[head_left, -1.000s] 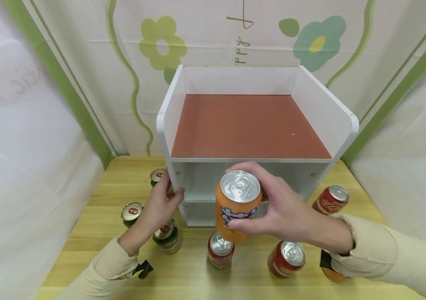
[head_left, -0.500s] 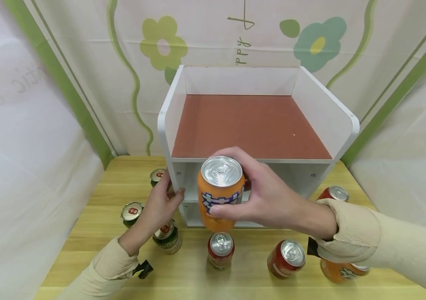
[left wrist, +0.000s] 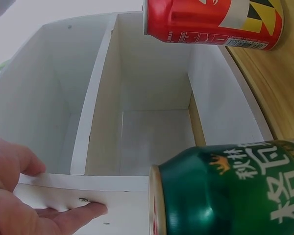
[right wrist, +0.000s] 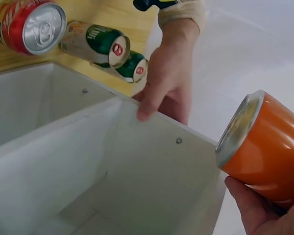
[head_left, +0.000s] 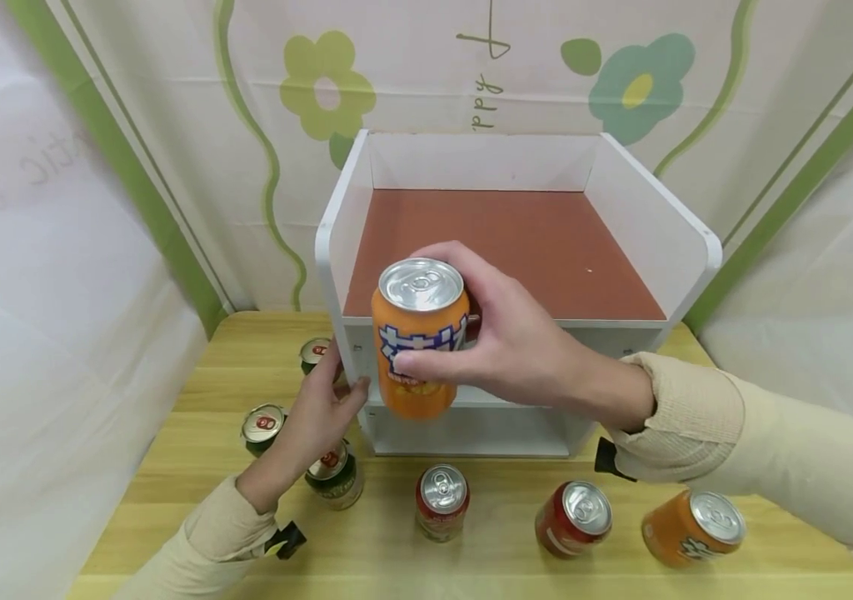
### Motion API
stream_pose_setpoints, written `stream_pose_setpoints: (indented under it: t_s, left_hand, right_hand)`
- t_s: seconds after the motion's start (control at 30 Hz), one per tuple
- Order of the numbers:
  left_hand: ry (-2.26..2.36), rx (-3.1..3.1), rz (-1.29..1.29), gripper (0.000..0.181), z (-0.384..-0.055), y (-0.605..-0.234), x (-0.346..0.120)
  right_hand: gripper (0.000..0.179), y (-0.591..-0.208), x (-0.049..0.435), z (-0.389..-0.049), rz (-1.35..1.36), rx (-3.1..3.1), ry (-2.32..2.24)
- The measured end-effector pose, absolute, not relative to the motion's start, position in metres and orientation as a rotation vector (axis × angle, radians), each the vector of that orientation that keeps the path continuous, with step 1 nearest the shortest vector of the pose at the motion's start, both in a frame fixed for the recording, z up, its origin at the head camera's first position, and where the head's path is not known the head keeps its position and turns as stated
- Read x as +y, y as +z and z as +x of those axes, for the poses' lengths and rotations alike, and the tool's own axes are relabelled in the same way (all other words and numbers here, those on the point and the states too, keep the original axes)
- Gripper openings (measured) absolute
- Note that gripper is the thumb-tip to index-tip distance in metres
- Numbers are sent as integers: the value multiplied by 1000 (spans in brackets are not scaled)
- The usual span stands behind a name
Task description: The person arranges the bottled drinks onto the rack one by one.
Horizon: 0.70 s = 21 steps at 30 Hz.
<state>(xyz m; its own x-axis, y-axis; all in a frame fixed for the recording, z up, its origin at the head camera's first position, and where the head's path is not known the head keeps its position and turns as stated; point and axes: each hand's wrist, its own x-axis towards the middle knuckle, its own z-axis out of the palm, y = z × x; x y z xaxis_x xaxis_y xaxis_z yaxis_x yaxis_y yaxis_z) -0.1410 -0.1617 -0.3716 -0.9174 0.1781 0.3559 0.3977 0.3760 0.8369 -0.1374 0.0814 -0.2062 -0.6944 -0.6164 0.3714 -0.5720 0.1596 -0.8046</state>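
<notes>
My right hand (head_left: 509, 333) holds an orange soda can (head_left: 417, 402) upright, thumb across its label and fingers round the far side. The can is raised in front of a white shelf unit (head_left: 344, 212), overlapping its red-brown top board (head_left: 531, 229) in the head view. My left hand (head_left: 327, 410) grips the front edge of the unit's left side panel; in the left wrist view its fingers (left wrist: 81, 215) lie along one face, with the thumb on the other. The right wrist view shows the orange can (right wrist: 264, 152) tilted in the frame, near the panel's edge.
Green cans (head_left: 336, 483) stand left of the unit, around my left forearm. In front are a red can (head_left: 441, 504), another red can (head_left: 569, 525) and a second orange can (head_left: 681, 529) on the wooden table (head_left: 501, 558). Patterned curtains (head_left: 426, 75) enclose the back and sides.
My right hand has lifted the orange can up and to the left, from the lower compartments to the top board's front edge. My left hand has stayed on the panel.
</notes>
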Motion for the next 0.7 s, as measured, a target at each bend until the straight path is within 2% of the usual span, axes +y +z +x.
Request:
stream_pose_setpoints:
  t_s: [0.7]
  left_hand:
    - [-1588,-2404,-548,62,-142,-372,-163]
  right_hand:
    - [64,-163,72,-156,-1266,2404,-1570]
